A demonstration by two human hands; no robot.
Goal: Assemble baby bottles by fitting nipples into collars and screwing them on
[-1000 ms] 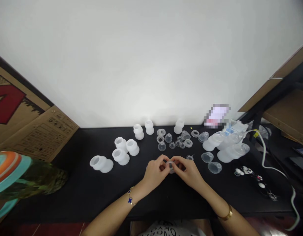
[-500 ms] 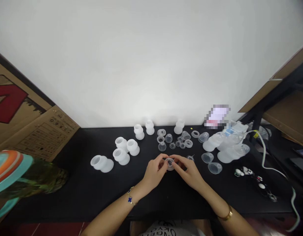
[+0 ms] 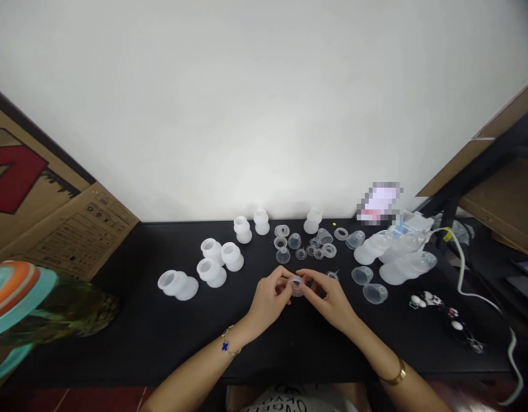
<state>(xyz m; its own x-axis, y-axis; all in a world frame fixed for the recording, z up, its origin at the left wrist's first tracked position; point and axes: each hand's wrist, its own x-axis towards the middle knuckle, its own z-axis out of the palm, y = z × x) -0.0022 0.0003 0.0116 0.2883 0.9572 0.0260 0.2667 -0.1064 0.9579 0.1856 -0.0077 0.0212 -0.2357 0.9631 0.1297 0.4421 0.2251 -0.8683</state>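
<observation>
Between both hands, just above the black table, is a small translucent bottle ring. My left hand pinches its left side with thumb and fingers. On the right side, my right hand grips the same ring. The ring's inside is partly hidden by my thumbs. A clear teat lies just beyond my right hand. Past the hands are more rings and clear dome caps. Two further dome caps rest to the right.
Several white bottle bodies stand at left and along the wall. Capped bottles lie at right beside a white cable. A dark beaded cord sits near the right edge. A large teal-lidded jug is at far left, before a cardboard box.
The ring has tilted slightly between my fingers, and its rim shows more plainly. Both hands stay in nearly the same place.
</observation>
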